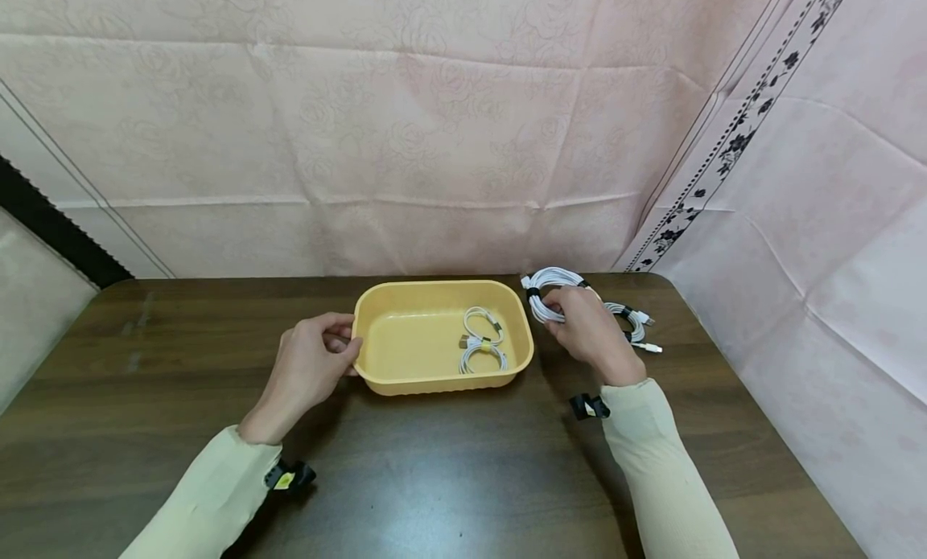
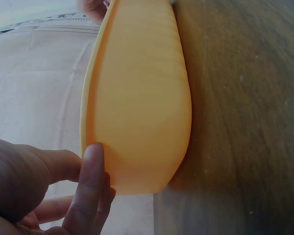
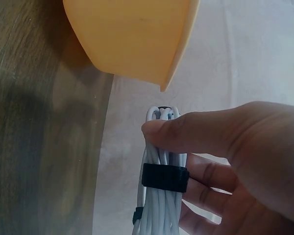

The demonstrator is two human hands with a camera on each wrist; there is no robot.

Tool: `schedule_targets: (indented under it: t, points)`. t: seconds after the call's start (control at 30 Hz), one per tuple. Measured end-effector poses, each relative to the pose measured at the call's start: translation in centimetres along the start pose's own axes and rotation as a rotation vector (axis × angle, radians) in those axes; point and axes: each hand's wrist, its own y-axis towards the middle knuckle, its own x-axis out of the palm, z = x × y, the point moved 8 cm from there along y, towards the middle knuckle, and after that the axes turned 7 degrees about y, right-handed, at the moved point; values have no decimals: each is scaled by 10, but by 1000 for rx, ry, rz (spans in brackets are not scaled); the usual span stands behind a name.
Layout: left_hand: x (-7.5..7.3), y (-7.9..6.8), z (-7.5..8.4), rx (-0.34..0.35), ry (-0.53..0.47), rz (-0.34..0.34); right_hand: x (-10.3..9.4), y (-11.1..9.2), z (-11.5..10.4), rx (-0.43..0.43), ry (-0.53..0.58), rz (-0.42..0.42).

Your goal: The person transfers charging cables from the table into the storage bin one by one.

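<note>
My left hand [image 1: 307, 362] pinches the left end of a yellow plastic basket [image 1: 427, 388] at its rim. In the left wrist view, fingers lie against the basket's wall [image 2: 137, 107]. Just off the basket's right end, my right hand [image 1: 590, 334] holds a coiled white cable [image 1: 556, 276] up above the table. Black straps [image 3: 165, 177] bind this coil, which sits between thumb and fingers in the right wrist view. Inside the basket, on its right side, lies a smaller white cable [image 1: 484, 346] looped and tied, with a metal plug showing.
Another coiled white cable [image 1: 637, 326] with white plugs lies on the table right of my right hand, partly hidden by it. The brown wooden table [image 1: 434, 478] ends at a pale patterned cloth [image 1: 405, 157] behind. More cloth [image 1: 833, 302] hangs along the right side.
</note>
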Motion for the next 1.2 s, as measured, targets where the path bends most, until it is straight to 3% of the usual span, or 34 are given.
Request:
schedule_targets:
  t: [1.2]
  points:
    - [-1, 0, 0, 3, 6, -3, -4, 2, -3, 28, -8, 3]
